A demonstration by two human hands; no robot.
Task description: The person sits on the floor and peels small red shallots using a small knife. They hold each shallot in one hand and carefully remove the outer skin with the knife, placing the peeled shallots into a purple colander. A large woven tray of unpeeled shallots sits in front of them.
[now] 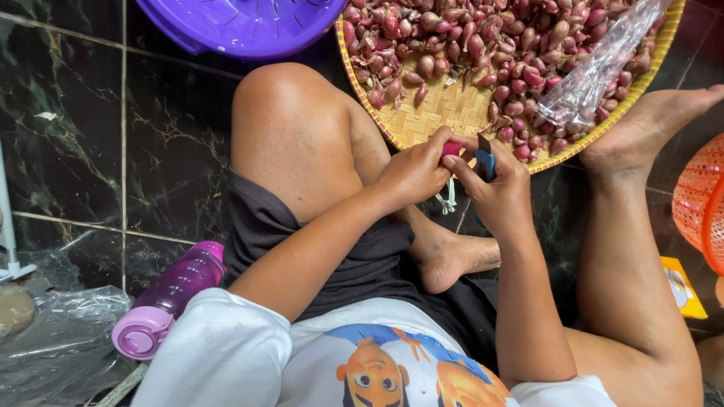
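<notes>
Shallot (451, 148): one, pink-red, pinched in the fingertips of the left hand (413, 172), just off the near rim of the tray (445, 113). Only its end shows between the fingers, so its long axis cannot be told.

Knife (485, 160): one, blue handle, gripped upright in the closed right hand (494, 188). It stands just right of the shallot, nearly touching it; the blade is hidden. The shallot thus lies to the left of the right-hand fingers, and both hands meet over the crossed legs, the left one being on the shallot itself.

Tray: one, round, woven, yellow rim, on the floor ahead of the knees. It holds a heap of unpeeled shallots (483, 45), too many to count, piled toward the far side; bare weave shows nearest the hands.

Plastic bag (596, 71): one, clear, crumpled, lying on the heap at right.

Basin (241, 26): one, purple, left of the tray.

Bottle (170, 301): one, purple, pink cap, lying on the tiles by the left hip.

Basket (701, 203): one, orange, at the right edge.
</notes>
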